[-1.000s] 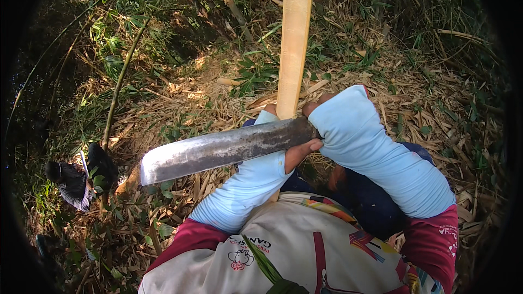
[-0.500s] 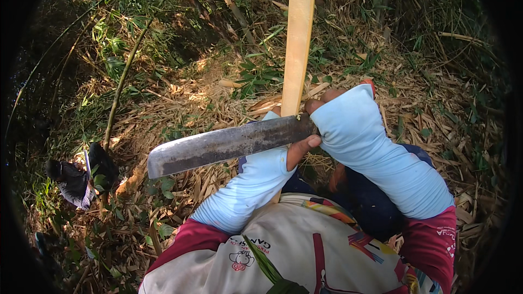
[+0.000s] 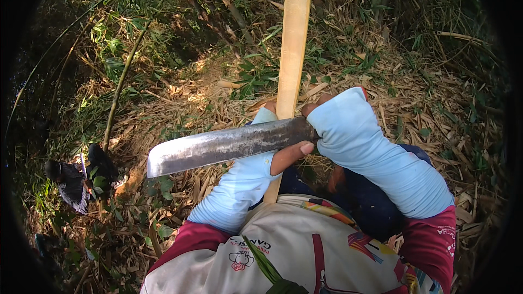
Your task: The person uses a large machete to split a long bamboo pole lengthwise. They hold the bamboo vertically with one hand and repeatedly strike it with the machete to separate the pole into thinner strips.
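While the right hand (image 3: 331, 113) grips the knife (image 3: 229, 144), laid crosswise over the strip (image 3: 295, 38), the left hand (image 3: 290, 157) clasps that strip beneath. Strip: extending forward, apparently already split and smooth-faced; remaining work unclear.

Ground (image 3: 211, 78) strewn with dry leaves (image 3: 393, 88), green sprigs (image 3: 254, 80).

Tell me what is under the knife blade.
The pale strip and the left light-blue sleeve pass beneath the blade, showing on both sides of it. The stretches directly underneath are covered, as is most of the left hand.
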Motion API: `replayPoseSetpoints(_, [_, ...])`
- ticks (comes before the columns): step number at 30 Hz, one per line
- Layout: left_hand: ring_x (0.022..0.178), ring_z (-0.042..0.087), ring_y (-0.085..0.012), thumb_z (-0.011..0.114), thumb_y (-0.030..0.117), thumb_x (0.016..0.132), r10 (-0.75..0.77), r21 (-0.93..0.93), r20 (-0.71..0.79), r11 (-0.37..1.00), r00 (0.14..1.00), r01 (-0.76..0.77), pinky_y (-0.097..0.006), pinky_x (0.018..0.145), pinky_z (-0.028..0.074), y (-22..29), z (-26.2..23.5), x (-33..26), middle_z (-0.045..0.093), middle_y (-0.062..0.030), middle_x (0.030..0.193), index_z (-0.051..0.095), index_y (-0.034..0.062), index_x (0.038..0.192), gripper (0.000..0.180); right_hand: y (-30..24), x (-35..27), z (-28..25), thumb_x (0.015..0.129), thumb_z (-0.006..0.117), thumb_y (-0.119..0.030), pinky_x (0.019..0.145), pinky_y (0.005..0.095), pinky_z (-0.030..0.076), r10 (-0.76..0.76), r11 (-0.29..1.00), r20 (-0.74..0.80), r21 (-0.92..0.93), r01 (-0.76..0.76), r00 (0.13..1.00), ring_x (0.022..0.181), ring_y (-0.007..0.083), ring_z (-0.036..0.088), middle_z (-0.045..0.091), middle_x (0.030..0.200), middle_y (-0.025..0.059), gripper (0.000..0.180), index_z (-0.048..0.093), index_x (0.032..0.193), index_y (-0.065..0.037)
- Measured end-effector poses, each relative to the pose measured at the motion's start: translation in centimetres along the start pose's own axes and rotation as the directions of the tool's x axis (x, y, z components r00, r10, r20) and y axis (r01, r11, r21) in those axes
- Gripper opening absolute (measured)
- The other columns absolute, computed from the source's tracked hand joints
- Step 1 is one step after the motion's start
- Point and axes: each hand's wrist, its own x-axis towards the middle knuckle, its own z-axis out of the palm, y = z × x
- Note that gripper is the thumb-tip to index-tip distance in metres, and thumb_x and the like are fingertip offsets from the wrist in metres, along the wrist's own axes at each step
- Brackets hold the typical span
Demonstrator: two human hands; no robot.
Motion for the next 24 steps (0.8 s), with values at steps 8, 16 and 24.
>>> replayPoseSetpoints(8, [0.117, 0.054, -0.0193, 0.083, 0.039, 0.078, -0.013, 0.022, 0.049, 1.000, 0.999, 0.012, -0.035, 0.101, 0.043, -1.2, 0.3, 0.5, 0.057, -0.0120, 0.127, 0.038, -0.0014, 0.138, 0.085, 0.3, 0.0, -0.3, 0.076, 0.062, -0.020, 0.054, 0.0413, 0.047, 0.031, 0.999, 0.003, -0.022, -0.031, 1.000, 0.062, 0.0252, 0.067, 0.062, 0.066, 0.0043, 0.009, 0.065, 0.082, -0.014])
replayPoseSetpoints(16, [0.107, 0.058, -0.0186, 0.081, 0.036, 0.080, -0.089, 0.071, -0.005, 0.994, 0.996, 0.089, -0.033, 0.095, 0.046, -0.4, 1.1, 0.7, 0.061, -0.0096, 0.115, 0.044, -0.0009, 0.135, 0.075, 0.6, 0.0, -0.2, 0.078, 0.062, -0.025, 0.053, 0.0440, 0.043, 0.084, 0.984, -0.022, -0.155, -0.087, 0.996, 0.062, 0.0237, 0.066, 0.060, 0.065, 0.0024, 0.011, 0.066, 0.085, -0.017])
replayPoseSetpoints(24, [0.104, 0.061, -0.0186, 0.078, 0.032, 0.084, -0.084, 0.053, -0.136, 0.994, 0.987, 0.092, -0.033, 0.093, 0.048, -0.7, 1.6, 0.6, 0.066, -0.0094, 0.114, 0.062, 0.0013, 0.123, 0.053, 1.0, 0.5, -0.2, 0.081, 0.062, -0.029, 0.056, 0.0450, 0.043, 0.132, 0.968, -0.042, -0.212, -0.138, 0.990, 0.064, 0.0229, 0.065, 0.061, 0.067, 0.0005, 0.010, 0.067, 0.082, -0.020])
